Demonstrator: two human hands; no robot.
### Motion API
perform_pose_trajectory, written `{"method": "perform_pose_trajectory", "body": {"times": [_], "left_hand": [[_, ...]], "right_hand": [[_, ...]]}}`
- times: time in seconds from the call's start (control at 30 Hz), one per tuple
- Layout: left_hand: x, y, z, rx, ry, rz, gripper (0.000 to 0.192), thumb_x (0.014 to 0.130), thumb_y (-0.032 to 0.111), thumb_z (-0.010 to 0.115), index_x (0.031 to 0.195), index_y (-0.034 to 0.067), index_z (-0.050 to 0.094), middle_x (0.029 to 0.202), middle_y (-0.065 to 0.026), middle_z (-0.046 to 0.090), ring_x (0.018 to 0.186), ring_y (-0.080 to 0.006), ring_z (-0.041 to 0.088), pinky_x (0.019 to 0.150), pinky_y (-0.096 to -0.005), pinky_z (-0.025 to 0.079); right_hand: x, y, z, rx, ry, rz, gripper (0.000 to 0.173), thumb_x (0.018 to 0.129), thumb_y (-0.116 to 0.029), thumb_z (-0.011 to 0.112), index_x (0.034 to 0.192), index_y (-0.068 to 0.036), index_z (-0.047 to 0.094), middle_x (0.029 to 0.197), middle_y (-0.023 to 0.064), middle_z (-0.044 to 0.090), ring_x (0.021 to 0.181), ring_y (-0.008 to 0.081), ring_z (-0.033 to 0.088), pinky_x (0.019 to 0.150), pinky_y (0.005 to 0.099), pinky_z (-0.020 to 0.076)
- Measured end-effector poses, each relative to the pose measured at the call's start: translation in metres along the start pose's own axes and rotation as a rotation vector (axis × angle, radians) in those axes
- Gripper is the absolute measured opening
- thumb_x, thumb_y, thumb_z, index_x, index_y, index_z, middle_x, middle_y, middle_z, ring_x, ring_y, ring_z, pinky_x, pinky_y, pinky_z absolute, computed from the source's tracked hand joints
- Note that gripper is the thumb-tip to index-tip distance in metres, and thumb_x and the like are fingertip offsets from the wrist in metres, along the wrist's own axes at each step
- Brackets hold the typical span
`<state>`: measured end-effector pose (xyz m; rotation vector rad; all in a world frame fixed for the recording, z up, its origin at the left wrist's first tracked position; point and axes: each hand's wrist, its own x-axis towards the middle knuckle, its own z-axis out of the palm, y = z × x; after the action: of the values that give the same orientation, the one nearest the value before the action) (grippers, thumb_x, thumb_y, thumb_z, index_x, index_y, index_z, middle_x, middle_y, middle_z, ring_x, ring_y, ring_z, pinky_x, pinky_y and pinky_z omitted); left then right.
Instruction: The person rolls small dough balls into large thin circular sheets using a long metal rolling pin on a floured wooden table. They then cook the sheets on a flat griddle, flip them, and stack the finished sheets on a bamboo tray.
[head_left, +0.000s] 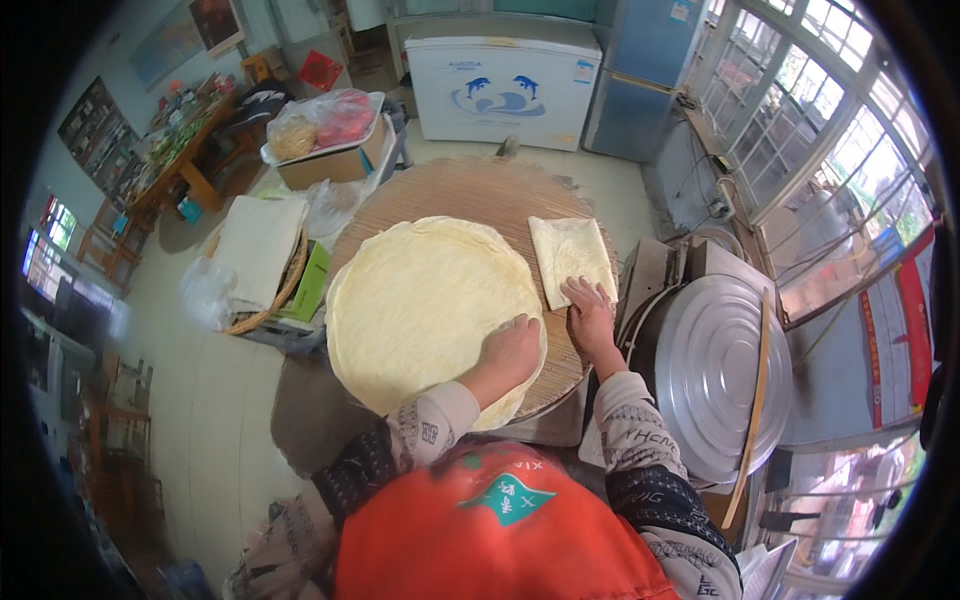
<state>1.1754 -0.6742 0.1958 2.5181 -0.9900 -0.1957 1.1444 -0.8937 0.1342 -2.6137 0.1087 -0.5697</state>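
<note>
A stack of large, thin round flatbreads (427, 300) lies on a round slatted board (450, 184) in front of me. My left hand (513, 349) rests on the right part of the stack with its fingers curled near the edge; whether they pinch a sheet is hidden. To the right, a flatbread folded into a rectangle (570, 251) lies on the board. My right hand (590, 311) presses on its near edge, fingers slightly apart on top and the thumb side partly hidden.
At right stands a round griddle with a ridged metal lid (712, 375), a flat wooden stick (750, 420) across it. A wicker basket (274, 304) with a white cloth (259, 247) sits at left. Beyond are a tray with bags (322, 124) and a chest freezer (502, 90).
</note>
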Motion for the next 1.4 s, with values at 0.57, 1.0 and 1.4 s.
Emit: {"method": "perform_pose_trajectory", "body": {"times": [0.57, 1.0, 1.4], "left_hand": [[-0.063, -0.086, -0.053, -0.550, 0.735, -0.106, 0.008, 0.087, 0.001, 0.067, 0.089, 0.002, 0.059, 0.086, -0.0135, 0.057, 0.073, -0.0281, 0.058, 0.065, -0.0389, 0.046], [-0.187, -0.182, -0.091, -0.057, 0.474, -0.019, 0.035, 0.097, 0.029, 0.069, 0.122, 0.005, 0.067, 0.119, -0.0156, 0.068, 0.117, -0.0380, 0.058, 0.106, -0.0494, 0.043], [-0.183, -0.242, -0.095, -0.287, 0.350, -0.109, 0.065, 0.088, 0.025, 0.079, 0.148, 0.013, 0.057, 0.136, -0.0179, 0.062, 0.119, -0.0408, 0.057, 0.107, -0.0498, 0.042]], "right_hand": [[0.008, -0.104, -0.014, 0.062, 0.254, 0.045, 0.035, 0.086, -0.005, 0.068, 0.121, 0.000, 0.066, 0.124, 0.0224, 0.066, 0.120, 0.0427, 0.058, 0.107, 0.0516, 0.0447], [-0.036, -0.205, 0.021, 0.089, -0.393, -0.680, 0.042, 0.090, -0.009, 0.069, 0.132, -0.011, 0.066, 0.137, 0.0109, 0.066, 0.123, 0.0342, 0.063, 0.099, 0.0484, 0.0510], [0.010, -0.245, 0.061, 0.444, -0.387, 0.165, 0.064, 0.091, -0.020, 0.074, 0.148, -0.012, 0.046, 0.108, 0.0221, 0.065, 0.093, 0.0388, 0.071, 0.078, 0.0482, 0.0575]]}}
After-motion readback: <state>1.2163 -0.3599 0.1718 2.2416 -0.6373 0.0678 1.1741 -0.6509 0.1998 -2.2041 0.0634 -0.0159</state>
